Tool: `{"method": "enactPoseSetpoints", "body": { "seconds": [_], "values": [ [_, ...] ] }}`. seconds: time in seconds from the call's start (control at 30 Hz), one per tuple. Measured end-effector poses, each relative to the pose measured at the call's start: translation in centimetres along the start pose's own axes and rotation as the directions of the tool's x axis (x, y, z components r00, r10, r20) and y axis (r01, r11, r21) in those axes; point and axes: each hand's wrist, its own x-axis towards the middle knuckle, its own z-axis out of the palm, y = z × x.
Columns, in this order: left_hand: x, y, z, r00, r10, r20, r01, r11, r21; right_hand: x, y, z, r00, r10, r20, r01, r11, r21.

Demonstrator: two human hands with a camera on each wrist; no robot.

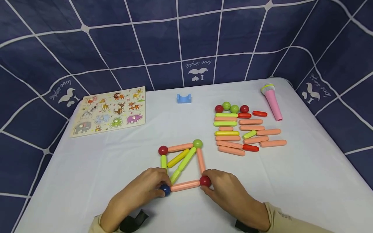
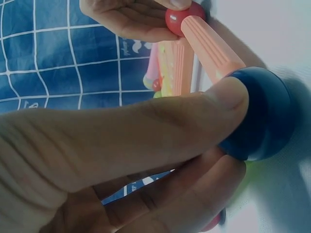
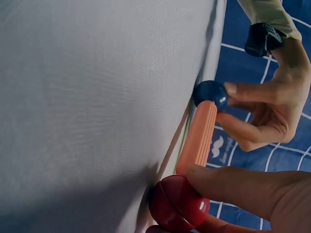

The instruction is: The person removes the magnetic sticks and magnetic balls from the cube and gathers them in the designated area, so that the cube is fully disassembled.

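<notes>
At the near left corner of a flat frame of sticks and balls, my left hand [image 1: 143, 187] pinches a dark blue ball [image 2: 265, 114] between thumb and fingers. My right hand [image 1: 228, 191] grips a red ball [image 3: 179, 204] at the near right corner. An orange stick [image 1: 185, 185] joins these two balls. Another red ball [image 1: 163, 150] and a green ball [image 1: 197, 143] form the far corners, linked by an orange stick [image 1: 180, 147]. Two lime sticks [image 1: 182, 165] run diagonally from green to blue. A yellow stick [image 1: 178, 158] lies beside that diagonal.
Loose sticks [image 1: 228, 138] lie in rows to the right, below several red and green balls [image 1: 226, 105]. A pink toy microphone [image 1: 273, 103] lies at the far right. An animal puzzle board [image 1: 113, 110] sits far left; a blue holder-shaped piece [image 1: 184, 98] stands at the back.
</notes>
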Motion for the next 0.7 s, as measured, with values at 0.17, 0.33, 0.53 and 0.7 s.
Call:
{"method": "enactPoseSetpoints", "body": {
  "seconds": [0.17,0.33,0.53,0.7],
  "values": [
    [0.19,0.14,-0.04,1.0,0.012,-0.003,-0.012,1.0,0.019,0.09,0.21,0.29,1.0,-0.014,-0.009,0.014,1.0,-0.009],
    [0.4,0.5,-0.05,1.0,0.024,0.01,-0.025,0.999,0.046,0.15,0.47,0.28,1.0,-0.019,0.018,0.018,1.0,0.02],
    [0.46,0.72,0.04,0.999,0.042,0.013,-0.042,0.997,0.06,0.12,0.62,-0.01,0.998,-0.017,0.059,0.012,0.997,0.077],
    [0.65,0.87,0.11,0.999,0.038,0.019,-0.039,0.995,0.086,-0.06,0.63,-0.05,0.998,-0.035,0.056,0.029,0.995,0.093]
  ]
}}
